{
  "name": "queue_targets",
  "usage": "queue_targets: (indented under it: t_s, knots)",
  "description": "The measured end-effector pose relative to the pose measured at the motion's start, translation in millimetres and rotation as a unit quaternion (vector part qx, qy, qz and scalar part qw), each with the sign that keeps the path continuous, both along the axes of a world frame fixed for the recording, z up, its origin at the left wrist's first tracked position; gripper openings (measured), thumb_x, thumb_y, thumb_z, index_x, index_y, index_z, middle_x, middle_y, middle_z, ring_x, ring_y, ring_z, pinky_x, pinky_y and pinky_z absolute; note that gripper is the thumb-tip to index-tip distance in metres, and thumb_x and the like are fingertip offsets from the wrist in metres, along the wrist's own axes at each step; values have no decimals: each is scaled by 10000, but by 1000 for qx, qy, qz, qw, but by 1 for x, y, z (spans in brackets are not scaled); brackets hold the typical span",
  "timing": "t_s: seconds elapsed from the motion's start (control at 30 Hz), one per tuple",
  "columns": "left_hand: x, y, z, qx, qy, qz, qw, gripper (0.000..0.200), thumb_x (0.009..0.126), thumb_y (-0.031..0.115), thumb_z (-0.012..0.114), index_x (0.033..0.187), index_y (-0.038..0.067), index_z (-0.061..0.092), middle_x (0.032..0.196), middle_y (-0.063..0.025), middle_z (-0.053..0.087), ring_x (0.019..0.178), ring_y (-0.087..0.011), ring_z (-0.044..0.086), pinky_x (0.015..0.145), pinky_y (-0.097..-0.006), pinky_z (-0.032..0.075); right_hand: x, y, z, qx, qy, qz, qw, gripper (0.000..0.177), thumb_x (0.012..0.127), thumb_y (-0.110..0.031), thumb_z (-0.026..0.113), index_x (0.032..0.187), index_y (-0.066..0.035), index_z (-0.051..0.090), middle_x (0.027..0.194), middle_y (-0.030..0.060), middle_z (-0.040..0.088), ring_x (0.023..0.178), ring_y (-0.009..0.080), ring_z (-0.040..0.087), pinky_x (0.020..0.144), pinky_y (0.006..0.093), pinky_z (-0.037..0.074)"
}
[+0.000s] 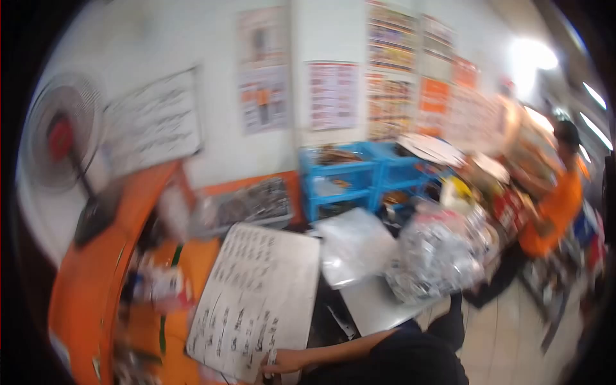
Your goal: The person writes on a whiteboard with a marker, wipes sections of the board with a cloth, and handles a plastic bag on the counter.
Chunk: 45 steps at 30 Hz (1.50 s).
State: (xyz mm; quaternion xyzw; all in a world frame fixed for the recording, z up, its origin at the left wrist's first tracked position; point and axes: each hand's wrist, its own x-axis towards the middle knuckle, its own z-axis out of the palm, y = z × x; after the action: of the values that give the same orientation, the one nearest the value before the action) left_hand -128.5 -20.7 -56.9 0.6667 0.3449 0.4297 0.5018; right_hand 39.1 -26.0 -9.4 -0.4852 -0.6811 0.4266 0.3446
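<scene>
My right hand point(282, 363) reaches in from the bottom right. It rests at the lower edge of a whiteboard point(263, 282) covered in handwritten black lines. Its fingers are closed around a small slim object that looks like a marker point(268, 377), partly hidden and blurred. The whiteboard lies tilted across the work surface. Beside it, a clear plastic sheet or bag point(355, 247) lies on a metal tabletop point(378, 308). My left hand is out of view.
A big bundle of clear plastic bags point(443, 253) sits right of the whiteboard. Blue drawers point(340, 176) and a grey tray point(247, 205) stand by the wall. At left are an orange cabinet point(96, 276) and a fan point(64, 135). A person in orange point(555, 215) works at right.
</scene>
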Motion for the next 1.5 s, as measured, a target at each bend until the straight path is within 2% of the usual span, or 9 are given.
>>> queue_targets:
  t_s: [0.37,0.57,0.77,0.8,0.93,1.3,1.37,1.47,1.5]
  knots:
    - [29,8,26,-219,-66,-40,973,336,895,268,537,1118,18,528,1029,-68,585,802,-166,558,704,-271,455,-12,-56,2,37,172,-243,954,434,924,-389,462,810,4,610,774,135,623,730,233,586,687,334,458]
    - [23,6,26,-261,-88,-19,961,387,909,310,500,1173,27,491,1048,-51,547,746,-145,529,626,-250,447,-2,-43,7,13,131,-144,981,443,916,-418,483,802,2,564,678,114,572,621,213,532,600,334,430]
    - [4,12,20,-300,-104,-12,948,438,924,352,463,1228,36,454,1067,-33,509,690,-123,500,547,-229,439,-9,-45,25,97,162,-243,951,499,892,-487,530,735,-20,449,590,73,457,557,173,423,527,333,355]
    - [2,4,23,-248,-125,-3,961,597,874,515,508,1266,69,439,1079,-28,514,748,-131,523,580,-247,457,-6,-45,25,57,170,-228,957,416,854,-408,608,800,-15,481,647,87,508,590,187,479,550,333,390]
    - [16,-4,37,-237,-120,4,964,558,885,453,491,1260,41,453,1131,-63,511,869,-160,504,701,-282,421,-17,-32,-1,152,131,-172,964,317,735,-227,706,869,-4,525,814,121,579,722,207,581,632,329,455]
    - [41,-20,61,-41,-289,-37,956,460,915,284,446,1243,-36,490,1273,-161,504,1204,-237,453,1035,-376,322,-11,-22,-15,31,79,-161,983,342,764,-235,685,1022,-23,612,946,117,626,825,200,588,717,315,463]
    - [22,3,41,-325,-310,18,894,513,910,362,415,1246,-17,496,1236,-145,524,1174,-254,461,1016,-398,316,2,-17,-14,41,23,-224,974,427,730,-262,719,1071,-23,626,1039,177,629,987,285,593,860,385,461]
    - [7,-3,56,-287,-176,151,930,436,902,347,515,1152,-7,551,1133,-111,569,1020,-227,537,903,-358,417,40,-2,-1,261,-21,-272,926,255,777,-181,678,960,-17,609,1034,172,611,940,302,581,813,391,468]
    - [1,-6,48,-277,-153,239,918,362,904,322,489,1093,22,563,1021,-53,549,969,-180,499,859,-326,370,48,2,14,51,51,-328,942,192,769,-93,661,927,-11,590,890,149,618,826,259,589,737,359,474]
